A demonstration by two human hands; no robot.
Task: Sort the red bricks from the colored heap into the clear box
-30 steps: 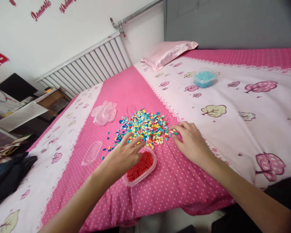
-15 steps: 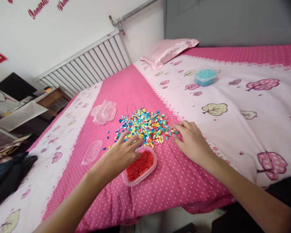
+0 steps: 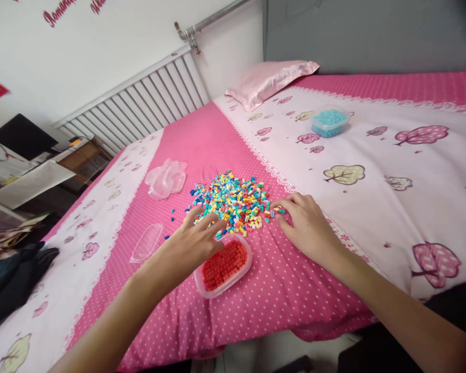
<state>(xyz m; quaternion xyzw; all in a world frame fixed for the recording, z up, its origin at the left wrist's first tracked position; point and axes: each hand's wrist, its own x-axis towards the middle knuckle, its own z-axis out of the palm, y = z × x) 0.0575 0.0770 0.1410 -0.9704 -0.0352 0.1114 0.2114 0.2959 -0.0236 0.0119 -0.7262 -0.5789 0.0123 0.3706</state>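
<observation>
A heap of small coloured plastic bricks [image 3: 236,199], in blue, yellow, green, white and red, lies on the pink dotted bedcover. Over its front left edge is my left hand [image 3: 196,238], fingers spread and bent, with nothing visible in them. Just under that hand's right side stands a clear tub [image 3: 244,274] filled with red bricks [image 3: 225,265]. My right hand [image 3: 305,225] rests at the heap's right edge. Its thumb and forefinger are apart, around a few loose bricks [image 3: 279,210] lying on the cover. The undersides of its fingers are hidden.
Beyond the right hand stands a tub of light-blue bricks [image 3: 329,123]. Stacked clear tubs [image 3: 166,178] and a clear lid [image 3: 147,243] lie left of the heap. A pink pillow [image 3: 270,83] is at the back. The bed's front edge drops off below the red tub.
My left hand has shifted slightly left, and its fingers are a little more raised. The right hand and the tubs have stayed in place.
</observation>
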